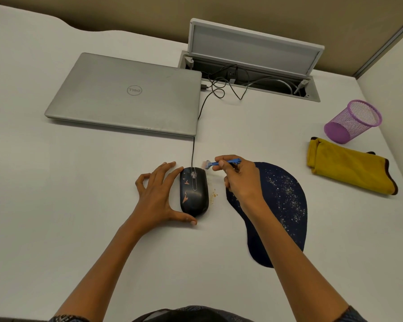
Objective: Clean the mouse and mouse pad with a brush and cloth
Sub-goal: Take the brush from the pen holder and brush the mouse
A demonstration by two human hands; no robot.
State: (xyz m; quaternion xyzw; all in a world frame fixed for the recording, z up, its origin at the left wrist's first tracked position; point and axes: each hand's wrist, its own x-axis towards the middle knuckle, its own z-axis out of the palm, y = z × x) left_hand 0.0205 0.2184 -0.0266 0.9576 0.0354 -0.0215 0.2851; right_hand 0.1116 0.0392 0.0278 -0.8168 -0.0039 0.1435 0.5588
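Brush point(221, 163) just beside mouse point(194, 191)

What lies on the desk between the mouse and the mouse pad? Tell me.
In the head view, a few orange-brown crumbs lie on the white desk between the mouse and the mouse pad; otherwise that strip is bare.

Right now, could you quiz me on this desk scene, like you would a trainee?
1. True or false: the yellow cloth lies on the mouse pad.
2. Which hand holds the blue brush?
3. The mouse is: A) on the pad, B) on the bare desk, C) on the laptop.

Key: 1 false, it lies apart on the desk; 2 the right hand, while the left hand steadies the mouse; 3 B.
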